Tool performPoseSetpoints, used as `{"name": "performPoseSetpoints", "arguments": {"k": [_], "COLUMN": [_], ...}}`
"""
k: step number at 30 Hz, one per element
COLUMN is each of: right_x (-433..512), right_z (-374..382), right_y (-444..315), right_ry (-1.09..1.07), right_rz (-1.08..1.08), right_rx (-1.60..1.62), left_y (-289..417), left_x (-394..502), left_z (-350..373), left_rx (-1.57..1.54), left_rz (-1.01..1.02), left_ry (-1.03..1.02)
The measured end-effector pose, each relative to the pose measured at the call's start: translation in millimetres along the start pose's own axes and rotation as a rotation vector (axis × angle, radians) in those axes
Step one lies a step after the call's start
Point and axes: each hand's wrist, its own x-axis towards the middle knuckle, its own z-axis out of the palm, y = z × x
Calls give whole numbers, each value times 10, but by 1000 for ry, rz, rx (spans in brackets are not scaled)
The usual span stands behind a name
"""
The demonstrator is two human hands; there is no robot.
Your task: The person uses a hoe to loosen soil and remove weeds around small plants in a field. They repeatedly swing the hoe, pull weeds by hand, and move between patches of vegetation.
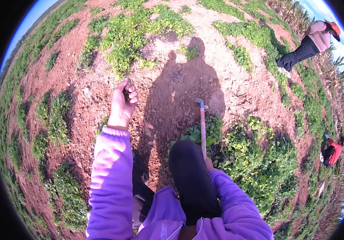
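My left hand (124, 100), palm side up, is raised over the reddish soil with its fingers curled around a dark bunch of plant stems (127, 93). Just beyond its fingertips is a leafy green plant (121, 60); whether the stems join it I cannot tell. My right hand (209, 164), partly hidden behind my knee, grips the wooden handle (202, 129) of a small sickle-like hand tool. Blue and red bands mark the handle near the metal blade (198, 100). That blade is over shaded soil, beside low green vines (202, 132).
Dense leafy vines (258, 162) spread at my right. Further rows of plants (59, 117) run along the left. A person in an orange hat (312, 42) bends at the far right; another person in red (333, 151) is lower down. Dry stalks (294, 12) border the field.
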Motion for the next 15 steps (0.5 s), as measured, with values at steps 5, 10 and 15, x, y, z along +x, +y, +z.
{"name": "performPoseSetpoints", "arguments": {"k": [5, 10, 15], "right_x": [-88, 1071, 2246], "right_z": [-216, -42, 154], "right_y": [-768, -982, -1132], "right_ry": [-166, 10, -8], "right_rz": [444, 402, 427], "right_rx": [334, 462, 344], "left_y": [112, 119, 80], "left_x": [-81, -81, -49], "left_z": [-117, -143, -73], "left_rx": [12, 3, 2], "left_rz": [10, 7, -11], "left_ry": [39, 52, 38]}}
